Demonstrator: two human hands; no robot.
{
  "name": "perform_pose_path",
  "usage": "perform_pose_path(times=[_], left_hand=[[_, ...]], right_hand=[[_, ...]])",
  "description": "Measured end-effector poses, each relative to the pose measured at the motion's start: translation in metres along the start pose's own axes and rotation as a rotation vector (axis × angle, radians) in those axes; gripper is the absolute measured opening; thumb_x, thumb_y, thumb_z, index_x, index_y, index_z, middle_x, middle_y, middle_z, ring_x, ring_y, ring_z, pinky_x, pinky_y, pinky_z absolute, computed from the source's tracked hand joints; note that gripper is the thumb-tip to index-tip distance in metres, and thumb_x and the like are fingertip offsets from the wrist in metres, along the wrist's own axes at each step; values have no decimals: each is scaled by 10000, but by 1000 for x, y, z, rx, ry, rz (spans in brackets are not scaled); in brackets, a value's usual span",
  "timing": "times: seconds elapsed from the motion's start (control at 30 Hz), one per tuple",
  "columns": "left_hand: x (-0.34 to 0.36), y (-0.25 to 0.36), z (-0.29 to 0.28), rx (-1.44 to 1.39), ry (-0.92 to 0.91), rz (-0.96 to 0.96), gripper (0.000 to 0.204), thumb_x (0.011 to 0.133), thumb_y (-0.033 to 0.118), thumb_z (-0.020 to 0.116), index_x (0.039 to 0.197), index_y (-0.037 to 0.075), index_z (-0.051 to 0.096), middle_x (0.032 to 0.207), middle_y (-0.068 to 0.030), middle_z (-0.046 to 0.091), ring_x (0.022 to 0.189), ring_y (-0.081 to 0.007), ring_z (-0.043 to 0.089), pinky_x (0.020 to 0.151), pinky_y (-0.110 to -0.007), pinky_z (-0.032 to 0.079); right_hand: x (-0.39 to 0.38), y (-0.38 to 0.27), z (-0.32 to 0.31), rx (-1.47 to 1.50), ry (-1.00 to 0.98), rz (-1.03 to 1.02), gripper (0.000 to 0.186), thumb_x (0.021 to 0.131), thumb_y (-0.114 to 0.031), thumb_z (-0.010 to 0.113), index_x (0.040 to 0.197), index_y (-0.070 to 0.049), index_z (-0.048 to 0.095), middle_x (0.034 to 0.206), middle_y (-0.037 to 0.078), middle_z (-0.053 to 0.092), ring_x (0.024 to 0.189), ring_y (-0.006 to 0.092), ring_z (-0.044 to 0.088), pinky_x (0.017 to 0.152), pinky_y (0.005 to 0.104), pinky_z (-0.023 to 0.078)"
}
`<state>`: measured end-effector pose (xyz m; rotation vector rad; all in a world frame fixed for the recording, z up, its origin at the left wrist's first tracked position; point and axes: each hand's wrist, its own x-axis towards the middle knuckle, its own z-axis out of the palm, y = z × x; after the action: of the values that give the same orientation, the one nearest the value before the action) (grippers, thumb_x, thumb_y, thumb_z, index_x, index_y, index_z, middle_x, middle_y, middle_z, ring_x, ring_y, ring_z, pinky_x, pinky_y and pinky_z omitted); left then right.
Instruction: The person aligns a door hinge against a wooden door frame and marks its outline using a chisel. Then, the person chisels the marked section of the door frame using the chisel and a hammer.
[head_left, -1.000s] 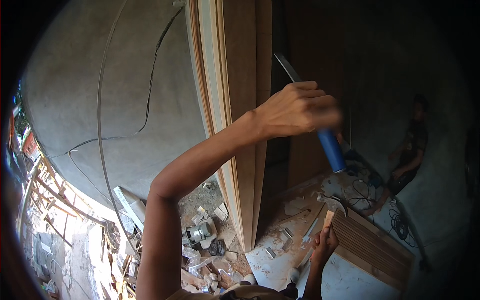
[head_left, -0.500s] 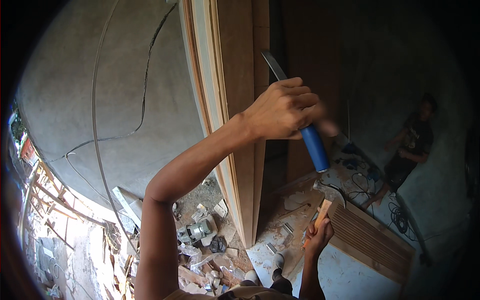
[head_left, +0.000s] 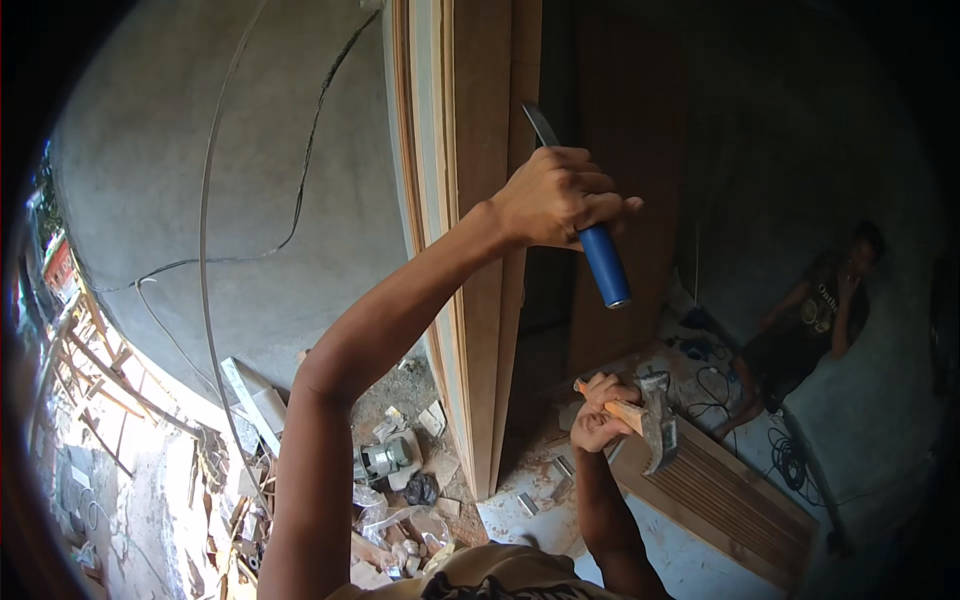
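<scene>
My left hand [head_left: 565, 200] is closed around a chisel by its blue handle [head_left: 605, 265]. The flat metal blade points up and left, its tip at the edge of the wooden door frame [head_left: 482, 270]; whether it touches the wood I cannot tell. Lower down, clear of the chisel, my right hand [head_left: 600, 412] grips a claw hammer [head_left: 657, 428] by its wooden handle. Its metal head lies to the right of my fingers.
A slatted wooden panel [head_left: 715, 500] lies on the floor at the right. Beyond it a person [head_left: 815, 310] leans by the wall, near coiled cables [head_left: 790, 458]. Left of the frame are a power tool [head_left: 388, 455], plastic and scraps. Cables hang along the grey wall [head_left: 270, 180].
My right hand has risen and shifted left, turning the hammer so its head now points right. The chisel's handle end has moved up and left. The other person has raised a hand.
</scene>
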<state>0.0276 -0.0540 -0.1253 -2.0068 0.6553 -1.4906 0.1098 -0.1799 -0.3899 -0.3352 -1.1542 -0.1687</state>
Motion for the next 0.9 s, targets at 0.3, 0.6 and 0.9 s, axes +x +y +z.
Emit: perform_pose_path(times=[0.3,0.6,0.9], left_hand=[[6,1,-11,15,-3,0,512,800,34,758,519,167,351,435,25,412,360,-133,386,398,-288,299],[7,-1,-17,45,-39,-8,429,847,118,734,525,163,453,444,29,489,379,-116,450,423,-283,357],[7,-5,-20,-4,-17,37,526,780,14,755,524,177,325,432,28,391,359,-132,371,392,-291,300]], right_hand=[[11,16,11,168,-75,44,587,1007,-646,315,862,-82,381,647,-4,333,528,98,279,508,272,243],[8,26,13,203,-92,41,600,997,-665,310,865,-84,378,642,6,341,522,108,264,514,285,245],[17,39,26,-341,-71,134,703,946,-758,246,713,-102,344,639,7,324,529,128,248,524,316,311]])
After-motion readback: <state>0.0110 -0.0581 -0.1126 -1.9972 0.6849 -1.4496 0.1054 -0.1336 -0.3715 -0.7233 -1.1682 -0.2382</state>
